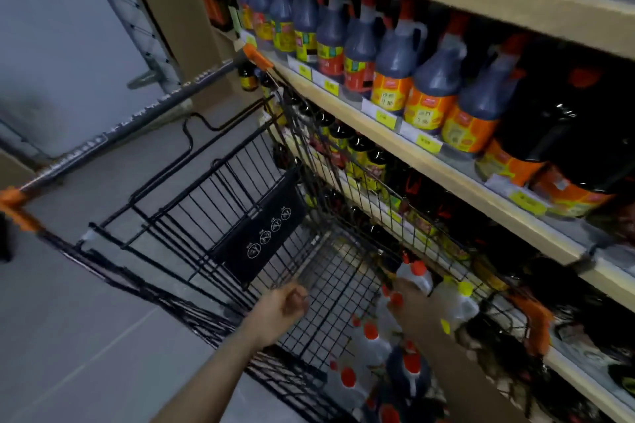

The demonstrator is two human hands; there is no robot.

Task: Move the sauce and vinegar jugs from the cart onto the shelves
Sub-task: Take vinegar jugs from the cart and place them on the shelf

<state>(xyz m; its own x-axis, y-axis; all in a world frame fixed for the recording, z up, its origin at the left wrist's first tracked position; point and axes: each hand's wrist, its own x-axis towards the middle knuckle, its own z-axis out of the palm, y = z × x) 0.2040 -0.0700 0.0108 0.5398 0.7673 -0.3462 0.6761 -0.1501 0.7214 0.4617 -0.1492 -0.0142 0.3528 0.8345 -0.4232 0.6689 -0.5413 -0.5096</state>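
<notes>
Head view, frame blurred by motion. Clear jugs (pixel 372 345) with red-orange caps stand packed in the near right part of the black wire cart (pixel 240 216), together with one dark jug (pixel 410 369) and a clear jug with a yellow cap (pixel 457 302) against the cart's right wall. Rest of the cart floor shows bare mesh.

Right hand (pixel 410 302) is down inside the cart, on top of the clear jugs, just beside the red-capped jug (pixel 417 276) at the far end of the group. Its fingers are hidden under the back of the hand and blurred; cannot tell whether they grip a jug.

Left hand (pixel 283 307) hangs over the cart's near left area, fingers curled into a loose fist, holding nothing, touching nothing.

Cart stands close along the shelves (pixel 395 134) on the right. The shelf at cart-rim level carries a row of dark sauce jugs (pixel 395 55) with red caps and yellow or orange labels, price tags on the shelf edge. The lower shelves, seen through the cart's wire side, hold dark bottles (pixel 360 154). Folded child seat flap (pixel 264 233) with white pictograms sits at the cart's handle end. Grey floor (pixel 86 336) to the left.
</notes>
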